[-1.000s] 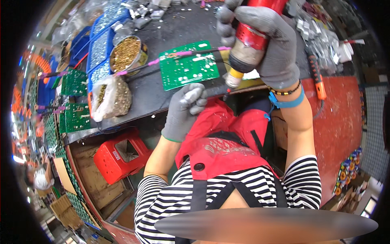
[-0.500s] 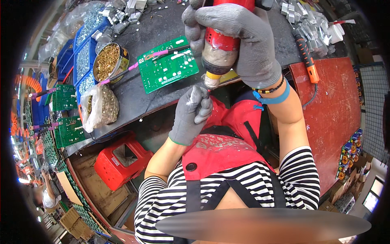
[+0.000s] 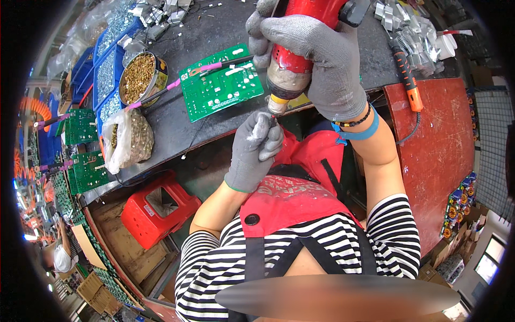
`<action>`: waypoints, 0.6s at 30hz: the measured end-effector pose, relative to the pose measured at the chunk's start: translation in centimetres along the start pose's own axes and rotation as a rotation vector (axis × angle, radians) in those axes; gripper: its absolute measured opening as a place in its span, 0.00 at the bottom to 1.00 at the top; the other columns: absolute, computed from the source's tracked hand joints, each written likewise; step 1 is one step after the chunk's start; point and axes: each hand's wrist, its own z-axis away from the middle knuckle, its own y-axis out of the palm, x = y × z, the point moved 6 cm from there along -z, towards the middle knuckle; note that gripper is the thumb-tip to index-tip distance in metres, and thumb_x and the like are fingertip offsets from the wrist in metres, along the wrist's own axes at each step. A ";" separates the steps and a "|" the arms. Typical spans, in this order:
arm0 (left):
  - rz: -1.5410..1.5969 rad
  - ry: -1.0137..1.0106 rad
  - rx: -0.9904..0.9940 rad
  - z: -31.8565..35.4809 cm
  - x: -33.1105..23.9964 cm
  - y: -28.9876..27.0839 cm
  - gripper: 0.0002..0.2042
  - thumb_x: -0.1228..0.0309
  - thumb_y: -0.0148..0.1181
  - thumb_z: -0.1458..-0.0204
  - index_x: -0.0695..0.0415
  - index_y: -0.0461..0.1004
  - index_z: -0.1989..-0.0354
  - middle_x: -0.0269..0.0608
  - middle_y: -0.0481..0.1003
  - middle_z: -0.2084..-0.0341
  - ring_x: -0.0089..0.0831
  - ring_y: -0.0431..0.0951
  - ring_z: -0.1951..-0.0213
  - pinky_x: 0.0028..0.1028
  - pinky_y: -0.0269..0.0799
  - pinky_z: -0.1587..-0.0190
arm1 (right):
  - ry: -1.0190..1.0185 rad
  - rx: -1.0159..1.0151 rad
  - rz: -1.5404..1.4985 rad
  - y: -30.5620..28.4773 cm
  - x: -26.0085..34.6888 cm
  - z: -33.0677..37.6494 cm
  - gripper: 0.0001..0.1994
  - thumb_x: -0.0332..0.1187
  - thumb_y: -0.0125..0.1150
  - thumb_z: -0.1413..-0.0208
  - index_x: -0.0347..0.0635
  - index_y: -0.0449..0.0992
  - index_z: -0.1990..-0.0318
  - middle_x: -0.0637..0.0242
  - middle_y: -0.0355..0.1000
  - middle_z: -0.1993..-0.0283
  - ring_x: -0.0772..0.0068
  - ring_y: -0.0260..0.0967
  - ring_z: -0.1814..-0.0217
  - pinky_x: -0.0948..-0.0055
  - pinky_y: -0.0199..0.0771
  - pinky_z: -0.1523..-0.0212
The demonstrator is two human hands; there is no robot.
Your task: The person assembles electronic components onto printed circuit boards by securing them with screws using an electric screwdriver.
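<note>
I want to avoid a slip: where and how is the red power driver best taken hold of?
Probably best to hold the power driver around its red body, coming from the person's right, as the right hand does. The body looks thick and rounded, so a hand can wrap it; the nose tapers past a yellow ring toward the left hand, so keep off that end.

2 grey gloves [image 3: 249, 155], red apron [image 3: 292, 206], black-and-white striped shirt [image 3: 206, 268], blue wristband [image 3: 366, 134]

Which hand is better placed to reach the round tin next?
Left hand, probably: it's nearer the round tin, and the right hand grips the red driver. But the left is near the driver's tip.
</note>
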 end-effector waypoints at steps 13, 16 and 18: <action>0.131 0.025 -0.141 -0.2 0.8 0.7 0.18 0.51 0.48 0.40 0.55 0.63 0.68 0.28 0.59 0.81 0.14 0.54 0.82 0.13 0.49 0.85 | -0.031 -0.041 -0.061 -0.1 -0.3 0.3 0.11 0.28 0.59 0.50 0.38 0.73 0.59 0.61 0.74 0.64 0.72 0.74 0.68 0.73 0.76 0.65; 0.108 0.043 -0.124 -0.4 0.7 0.5 0.18 0.51 0.49 0.40 0.55 0.63 0.69 0.28 0.59 0.81 0.14 0.54 0.83 0.13 0.49 0.85 | -0.064 -0.021 -0.086 -0.3 -0.3 -0.1 0.11 0.28 0.59 0.50 0.37 0.73 0.58 0.60 0.74 0.64 0.70 0.74 0.66 0.72 0.76 0.65; 0.101 0.039 -0.010 -0.5 0.7 0.6 0.18 0.51 0.50 0.40 0.55 0.63 0.69 0.28 0.60 0.81 0.14 0.54 0.83 0.13 0.50 0.85 | -0.057 -0.024 -0.101 -0.4 -0.5 -0.2 0.11 0.28 0.59 0.50 0.37 0.73 0.58 0.60 0.74 0.63 0.70 0.74 0.66 0.72 0.76 0.64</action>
